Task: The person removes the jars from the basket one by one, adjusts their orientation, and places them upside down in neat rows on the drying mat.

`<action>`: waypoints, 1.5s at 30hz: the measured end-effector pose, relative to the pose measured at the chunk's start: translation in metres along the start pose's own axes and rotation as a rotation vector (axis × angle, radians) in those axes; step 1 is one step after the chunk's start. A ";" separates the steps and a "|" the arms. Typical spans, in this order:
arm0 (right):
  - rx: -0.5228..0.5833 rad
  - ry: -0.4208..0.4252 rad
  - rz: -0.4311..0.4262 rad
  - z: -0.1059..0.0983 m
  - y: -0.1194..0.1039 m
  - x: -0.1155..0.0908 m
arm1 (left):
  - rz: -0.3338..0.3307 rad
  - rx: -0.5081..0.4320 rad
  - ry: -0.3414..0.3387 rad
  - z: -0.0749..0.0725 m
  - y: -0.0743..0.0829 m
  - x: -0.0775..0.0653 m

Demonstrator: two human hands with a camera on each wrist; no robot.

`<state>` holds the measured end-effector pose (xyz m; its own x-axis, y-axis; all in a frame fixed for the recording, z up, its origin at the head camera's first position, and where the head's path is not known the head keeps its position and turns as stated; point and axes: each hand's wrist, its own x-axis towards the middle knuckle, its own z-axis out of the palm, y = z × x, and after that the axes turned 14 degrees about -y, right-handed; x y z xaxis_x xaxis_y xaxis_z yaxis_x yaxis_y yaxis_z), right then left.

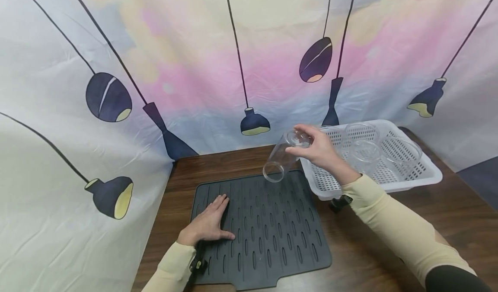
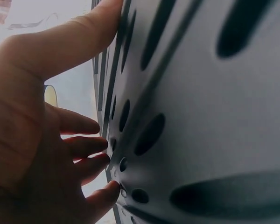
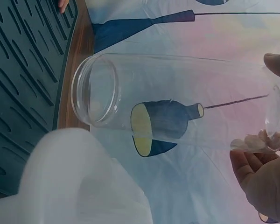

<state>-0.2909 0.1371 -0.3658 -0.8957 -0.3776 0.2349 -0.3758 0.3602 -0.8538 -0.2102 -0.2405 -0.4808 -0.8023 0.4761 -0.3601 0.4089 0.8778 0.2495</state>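
In the head view my right hand (image 1: pixel 317 149) grips a clear glass (image 1: pixel 282 155) by its base. The glass tilts mouth-down over the far right part of a dark grey drying mat (image 1: pixel 268 235). Thumb and fingers pinch the base end in the right wrist view, where the glass (image 3: pixel 149 93) looks unoccupied and see-through. My left hand (image 1: pixel 208 223) rests on the left side of the mat with its fingers spread. From the left wrist, the fingertips of that hand (image 2: pixel 46 135) meet the slotted surface.
A white perforated plastic basket (image 1: pixel 422 177) stands right of the mat on the brown wooden table (image 1: pixel 362 240). Several clear glasses (image 1: pixel 363 153) are inside it. Behind the table hangs a cloth (image 1: pixel 202 67) printed with pendant lamps.
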 end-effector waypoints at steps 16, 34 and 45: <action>-0.235 -0.057 0.013 0.014 0.003 0.013 | -0.007 -0.033 -0.049 0.002 0.000 0.000; -0.419 -0.074 0.033 0.022 0.008 0.020 | -0.017 -0.032 -0.052 0.003 0.000 0.001; -0.440 -0.100 0.052 0.022 0.012 0.021 | -0.007 -0.026 -0.046 0.003 -0.001 -0.001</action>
<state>-0.3093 0.1142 -0.3810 -0.8966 -0.4225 0.1327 -0.4160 0.7007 -0.5797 -0.2087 -0.2415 -0.4832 -0.7838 0.4725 -0.4029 0.3917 0.8797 0.2696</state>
